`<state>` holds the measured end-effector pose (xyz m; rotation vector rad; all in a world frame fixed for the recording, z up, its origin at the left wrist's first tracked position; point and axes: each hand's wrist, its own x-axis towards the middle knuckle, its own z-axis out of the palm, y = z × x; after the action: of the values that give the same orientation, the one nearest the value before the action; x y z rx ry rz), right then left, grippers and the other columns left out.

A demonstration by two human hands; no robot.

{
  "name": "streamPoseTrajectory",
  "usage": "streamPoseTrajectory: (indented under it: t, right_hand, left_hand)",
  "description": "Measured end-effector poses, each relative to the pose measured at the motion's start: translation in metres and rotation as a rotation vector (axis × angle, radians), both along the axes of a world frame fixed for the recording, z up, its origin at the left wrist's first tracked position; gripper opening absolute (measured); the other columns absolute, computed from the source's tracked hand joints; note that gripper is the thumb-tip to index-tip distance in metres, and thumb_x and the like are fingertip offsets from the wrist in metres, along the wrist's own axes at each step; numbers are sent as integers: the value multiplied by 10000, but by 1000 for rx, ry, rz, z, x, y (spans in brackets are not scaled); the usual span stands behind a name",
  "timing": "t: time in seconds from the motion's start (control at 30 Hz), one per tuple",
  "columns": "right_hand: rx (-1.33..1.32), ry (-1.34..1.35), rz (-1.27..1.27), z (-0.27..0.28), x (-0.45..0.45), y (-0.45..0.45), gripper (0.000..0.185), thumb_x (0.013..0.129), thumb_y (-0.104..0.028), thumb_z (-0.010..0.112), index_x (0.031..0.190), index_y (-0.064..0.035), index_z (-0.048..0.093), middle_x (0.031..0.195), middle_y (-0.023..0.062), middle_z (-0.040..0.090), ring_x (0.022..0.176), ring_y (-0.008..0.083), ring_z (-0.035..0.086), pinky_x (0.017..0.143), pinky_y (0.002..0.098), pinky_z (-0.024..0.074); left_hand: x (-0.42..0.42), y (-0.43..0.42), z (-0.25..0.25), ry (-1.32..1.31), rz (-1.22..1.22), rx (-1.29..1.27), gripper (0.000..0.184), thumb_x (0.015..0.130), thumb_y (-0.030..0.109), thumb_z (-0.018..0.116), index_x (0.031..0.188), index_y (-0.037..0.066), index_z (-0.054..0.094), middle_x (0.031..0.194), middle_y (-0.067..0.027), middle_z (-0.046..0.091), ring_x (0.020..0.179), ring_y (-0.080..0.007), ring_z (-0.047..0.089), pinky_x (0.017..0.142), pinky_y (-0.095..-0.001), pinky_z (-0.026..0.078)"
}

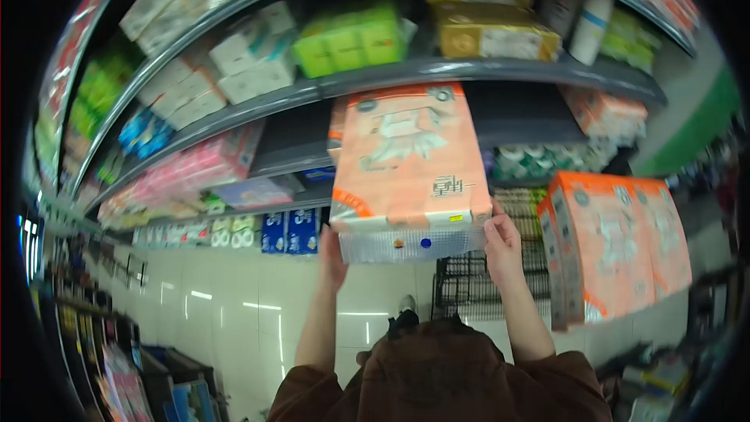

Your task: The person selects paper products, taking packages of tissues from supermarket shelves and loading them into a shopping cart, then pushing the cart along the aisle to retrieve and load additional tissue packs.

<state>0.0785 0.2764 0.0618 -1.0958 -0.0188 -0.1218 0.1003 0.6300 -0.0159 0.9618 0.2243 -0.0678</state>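
A large orange and white package point(410, 152) lies between my two hands, its far end at the shelf and its near end toward me. My left hand point(332, 258) grips the near left corner. At the near right corner, my right hand point(502, 238) holds on with the thumb on top and fingers at the side. Below the orange face, a clear, ribbed side with small round stickers shows. Two similar orange packs point(617, 242) stand side by side to the right.
Shelves point(461, 70) hold green packs point(351, 39), gold packs point(496, 31) and pink packs point(187, 164). A black wire rack point(461, 289) stands at knee level beside the orange packs. Blue packs point(289, 232) sit low on the left, above the tiled floor point(250, 305).
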Motion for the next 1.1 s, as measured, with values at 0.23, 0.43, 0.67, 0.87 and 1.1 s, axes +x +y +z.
streamPoseTrajectory:
  t: [0.23, 0.43, 0.67, 0.87, 1.1]
  right_hand:
    - [-155, 29, -220, -19, -119, -26, 81, 913, -76, 632, 853, -24, 617, 1490, 221, 418, 1370, 300, 406, 1117, 445, 317]
    - [-79, 188, -618, -18, -246, -53, 52, 929, -81, 607, 924, -30, 596, 1430, 233, 486, 1305, 306, 480, 1090, 455, 353]
    - [-124, 245, -819, 2, -294, -74, 96, 981, -149, 578, 964, -60, 546, 973, 20, 595, 964, 107, 544, 897, 285, 407]
    - [-202, 310, -629, -29, -275, -99, 218, 904, 8, 605, 1090, -60, 512, 1161, 60, 551, 1100, 160, 509, 998, 329, 381]
    - [-420, 342, -624, -113, -238, -114, 494, 871, 32, 600, 1306, -31, 374, 1371, 132, 415, 1285, 230, 396, 1106, 378, 294]
  left_hand:
    - [69, -44, 47, 190, -418, -92, 665, 958, 478, 518, 1409, 0, 417, 1355, -169, 546, 1218, -296, 566, 1002, -432, 489]
    - [-19, -108, 36, 309, -536, -73, 645, 912, 248, 611, 1454, 51, 323, 1342, -164, 530, 1197, -291, 565, 996, -434, 499]
    - [-65, -174, 1, 295, -787, -173, 725, 940, 312, 582, 1519, 119, 191, 1486, -148, 353, 1372, -279, 379, 1097, -453, 379]
    - [-67, -188, 10, 410, -628, 119, 839, 932, 492, 563, 1523, 85, 127, 1480, -175, 337, 1382, -280, 362, 1096, -463, 375]
    - [-121, -182, 17, 400, -752, 315, 970, 880, 372, 722, 1512, 17, 77, 1439, -206, 383, 1329, -280, 432, 1079, -379, 391]
